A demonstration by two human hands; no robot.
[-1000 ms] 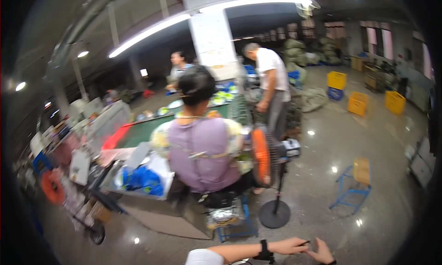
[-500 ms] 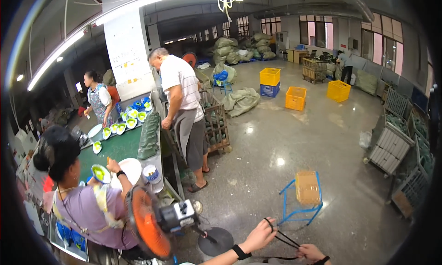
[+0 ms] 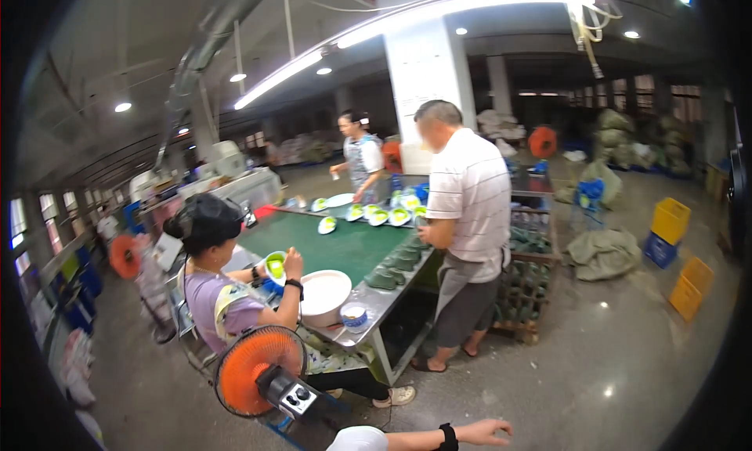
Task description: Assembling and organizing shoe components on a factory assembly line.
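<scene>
I'm looking down at my left hand [image 3: 486, 431], reaching in low from the bottom edge with a black wristband [image 3: 447, 437] on it. Its fingers [image 3: 500, 426] are loosely spread and hold nothing. My right hand is out of shot. The hand hangs over the bare grey polished floor [image 3: 595, 373], and the nearest thing is the round orange-caged pedestal fan with a black motor housing [image 3: 254, 369], near on its left but not touching. As I judge it, the thing to get right is keeping those open fingers clear of the cage and moving slowly. Beyond the fan, a seated person in a lilac top [image 3: 223, 310] holds a small green-and-white cup [image 3: 274, 267] at the long green-topped worktop [image 3: 345, 247], beside a wide white bowl [image 3: 323, 294]. A standing person in a white striped shirt [image 3: 470, 208] works at the far side, and yellow plastic crates [image 3: 671, 220] sit well apart.
</scene>
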